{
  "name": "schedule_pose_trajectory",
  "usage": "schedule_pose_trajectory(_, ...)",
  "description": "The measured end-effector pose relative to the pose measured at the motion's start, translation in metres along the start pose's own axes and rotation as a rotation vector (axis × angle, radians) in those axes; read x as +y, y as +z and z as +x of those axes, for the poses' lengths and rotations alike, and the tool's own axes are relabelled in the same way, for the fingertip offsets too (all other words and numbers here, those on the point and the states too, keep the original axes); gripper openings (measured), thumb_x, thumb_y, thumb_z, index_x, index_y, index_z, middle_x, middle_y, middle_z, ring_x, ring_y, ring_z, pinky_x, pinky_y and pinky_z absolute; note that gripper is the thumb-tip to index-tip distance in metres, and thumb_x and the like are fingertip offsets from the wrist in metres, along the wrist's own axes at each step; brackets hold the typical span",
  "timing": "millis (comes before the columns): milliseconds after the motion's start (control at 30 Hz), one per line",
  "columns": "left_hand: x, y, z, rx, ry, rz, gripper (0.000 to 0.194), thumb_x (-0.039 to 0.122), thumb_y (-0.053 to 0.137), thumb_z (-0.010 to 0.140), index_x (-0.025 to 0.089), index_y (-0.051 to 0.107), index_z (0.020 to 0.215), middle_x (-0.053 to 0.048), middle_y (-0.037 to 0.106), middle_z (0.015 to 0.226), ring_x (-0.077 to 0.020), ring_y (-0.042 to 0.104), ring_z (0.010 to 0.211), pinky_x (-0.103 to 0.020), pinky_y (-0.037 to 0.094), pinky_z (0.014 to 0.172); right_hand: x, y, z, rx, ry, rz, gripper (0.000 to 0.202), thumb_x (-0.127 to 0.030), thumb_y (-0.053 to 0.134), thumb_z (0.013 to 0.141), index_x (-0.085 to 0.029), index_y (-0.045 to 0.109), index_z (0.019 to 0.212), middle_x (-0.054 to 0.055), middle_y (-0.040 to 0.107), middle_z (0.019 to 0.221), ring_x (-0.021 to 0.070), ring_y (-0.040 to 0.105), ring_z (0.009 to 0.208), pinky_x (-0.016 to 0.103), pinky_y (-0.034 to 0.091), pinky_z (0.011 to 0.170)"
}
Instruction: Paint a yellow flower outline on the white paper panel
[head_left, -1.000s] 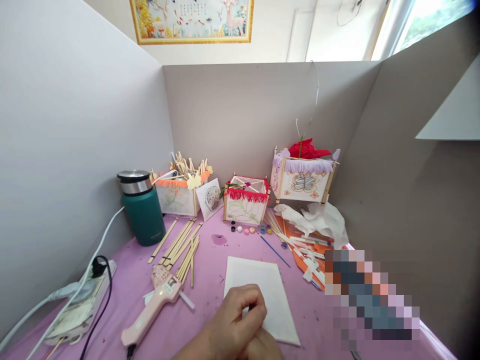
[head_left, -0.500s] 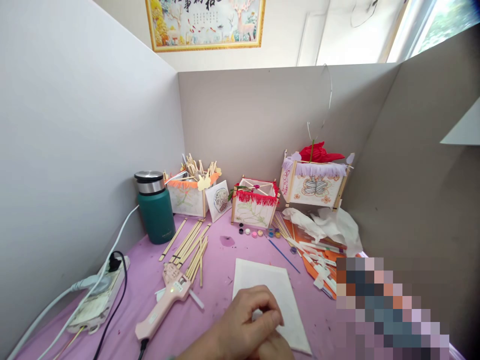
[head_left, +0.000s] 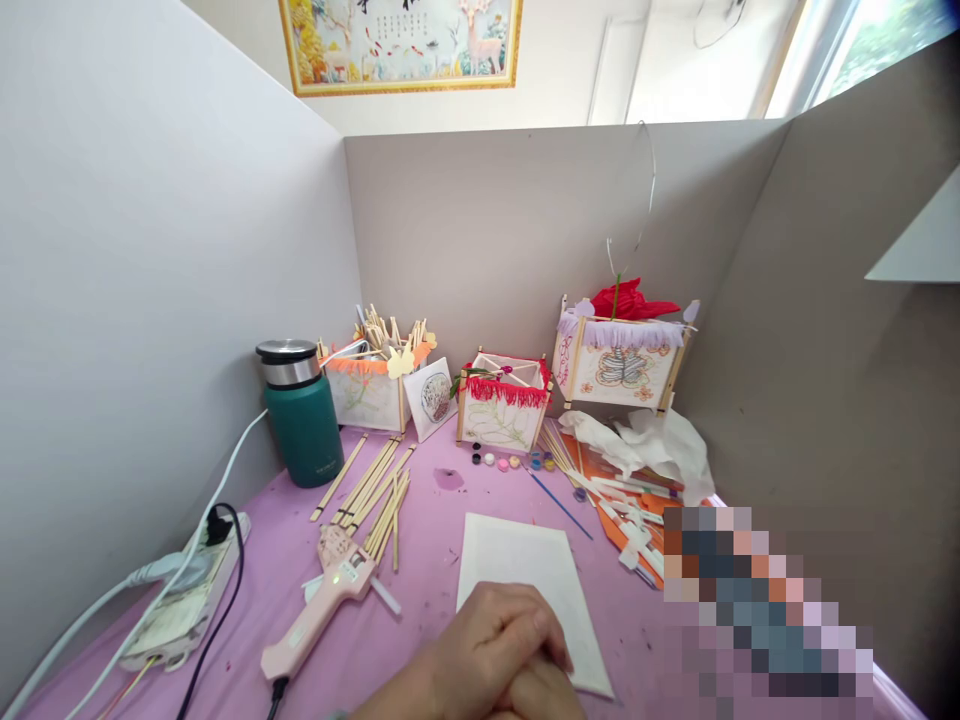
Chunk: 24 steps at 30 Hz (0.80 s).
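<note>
Head view. Purple cloth (head_left: pixel 424 560) covers the worktop, faintly stained; grey partitions (head_left: pixel 487 220) enclose it on three sides, a framed picture (head_left: pixel 405 45) on the wall beyond. White panel (head_left: pixel 521 555) lies flat at centre, its near part hidden by the hands. Left hand (head_left: pixel 495 625) curled closed over the right hand (head_left: pixel 536 690), whose own grip cannot be told. Left: glue gun (head_left: pixel 322 610), bamboo sticks (head_left: pixel 371 480), green bottle (head_left: pixel 304 430), power strip (head_left: pixel 184 605). Behind: red-fringed box (head_left: pixel 499 422), paint pots (head_left: pixel 503 464). Blue brush (head_left: pixel 559 503) just beyond the panel. Pixelated patch masks the right side.
</note>
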<state>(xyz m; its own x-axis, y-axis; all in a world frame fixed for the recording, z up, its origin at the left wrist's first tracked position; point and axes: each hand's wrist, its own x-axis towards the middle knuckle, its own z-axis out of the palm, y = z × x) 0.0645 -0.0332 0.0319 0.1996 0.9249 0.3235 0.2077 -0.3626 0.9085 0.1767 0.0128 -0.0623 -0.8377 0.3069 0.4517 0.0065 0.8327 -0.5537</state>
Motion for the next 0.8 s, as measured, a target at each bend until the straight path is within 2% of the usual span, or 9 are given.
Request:
schedule_pose_trajectory(33, 0.0, 0.001, 0.0, -0.018, -0.003, -0.019, 0.042, 0.033, 0.032, 0.091, 0.012, 0.062, 0.07, -0.008, 0.063, 0.073, -0.0158, 0.059, 0.074, -0.026, 0.043, 0.073, 0.001, 0.003, -0.002, -0.022, 0.028, 0.003, 0.038, -0.039, 0.052, 0.076, -0.026, 0.062, 0.11, 0.01, 0.064, 0.114, 0.0261, 0.062, 0.093, 0.031, 0.053, 0.071)
schedule_pose_trajectory(100, 0.0, 0.002, 0.0, 0.041, -0.041, 0.0, 0.044, 0.033, 0.034, 0.09, 0.012, 0.06, 0.062, -0.007, 0.061, 0.065, -0.015, 0.058, 0.067, -0.025, 0.044, 0.067, 0.003, 0.009, -0.005, -0.033, 0.094, 0.011, 0.039, -0.039, 0.055, 0.073, -0.025, 0.063, 0.109, 0.011, 0.064, 0.112, 0.0266, 0.062, 0.091, 0.031, 0.053, 0.069)
schedule_pose_trajectory(200, 0.0, 0.003, -0.001, 0.142, -0.11, 0.078, 0.041, 0.031, 0.038, 0.088, 0.014, 0.052, 0.053, -0.004, 0.055, 0.059, -0.0125, 0.053, 0.06, -0.024, 0.04, 0.06, -0.001, 0.012, -0.005, 0.051, 0.137, 0.058, 0.033, -0.039, 0.055, 0.074, -0.024, 0.065, 0.102, 0.01, 0.068, 0.098, 0.0251, 0.063, 0.086, 0.03, 0.051, 0.066)
schedule_pose_trajectory(367, 0.002, 0.0, 0.0, 0.261, -0.107, 0.201, 0.031, 0.027, 0.042, 0.086, 0.015, 0.048, 0.057, -0.001, 0.049, 0.061, -0.0114, 0.048, 0.063, -0.023, 0.036, 0.061, -0.017, -0.002, 0.004, 0.229, -0.005, 0.115, 0.024, -0.042, 0.051, 0.081, -0.024, 0.067, 0.086, 0.006, 0.066, 0.077, 0.0195, 0.06, 0.071, 0.028, 0.048, 0.058)
schedule_pose_trajectory(400, 0.002, -0.001, 0.0, 0.234, -0.09, 0.187, 0.029, 0.026, 0.042, 0.086, 0.015, 0.05, 0.06, -0.002, 0.051, 0.065, -0.0118, 0.049, 0.066, -0.023, 0.037, 0.063, -0.019, -0.005, 0.005, 0.258, -0.045, 0.109, 0.025, -0.043, 0.049, 0.082, -0.024, 0.067, 0.084, 0.006, 0.065, 0.076, 0.0192, 0.06, 0.07, 0.029, 0.047, 0.058)
schedule_pose_trajectory(500, 0.004, -0.003, -0.001, 0.04, -0.046, 0.083, 0.03, 0.025, 0.036, 0.088, 0.015, 0.056, 0.068, -0.003, 0.057, 0.074, -0.0126, 0.053, 0.073, -0.023, 0.039, 0.07, -0.024, -0.008, 0.008, 0.298, -0.131, 0.055, 0.03, -0.041, 0.041, 0.087, -0.023, 0.066, 0.087, 0.006, 0.065, 0.074, 0.019, 0.059, 0.07, 0.029, 0.047, 0.057)
schedule_pose_trajectory(600, 0.005, -0.001, -0.001, 0.007, -0.103, 0.102, 0.028, 0.023, 0.037, 0.086, 0.016, 0.047, 0.062, 0.0, 0.051, 0.066, -0.0106, 0.048, 0.065, -0.022, 0.036, 0.062, -0.028, -0.009, 0.008, 0.31, -0.16, -0.013, 0.032, -0.039, 0.038, 0.089, -0.022, 0.063, 0.08, 0.004, 0.061, 0.066, 0.0169, 0.056, 0.061, 0.027, 0.041, 0.049)
schedule_pose_trajectory(700, 0.004, 0.002, -0.001, 0.174, -0.183, 0.261, 0.028, 0.023, 0.038, 0.086, 0.017, 0.036, 0.059, 0.003, 0.042, 0.059, -0.0094, 0.041, 0.059, -0.022, 0.03, 0.055, -0.033, -0.015, 0.012, 0.375, -0.24, -0.11, 0.02, -0.029, 0.045, 0.086, -0.021, 0.059, 0.074, 0.003, 0.06, 0.066, 0.0152, 0.053, 0.06, 0.026, 0.037, 0.049)
schedule_pose_trajectory(800, 0.003, 0.001, -0.001, 0.381, -0.258, 0.532, 0.031, 0.027, 0.038, 0.088, 0.017, 0.037, 0.059, 0.003, 0.043, 0.055, -0.0097, 0.038, 0.054, -0.025, 0.026, 0.053, -0.038, -0.026, 0.017, 0.432, -0.386, -0.274, 0.01, -0.015, 0.051, 0.079, -0.019, 0.06, 0.079, 0.004, 0.061, 0.071, 0.0172, 0.053, 0.068, 0.031, 0.039, 0.06)
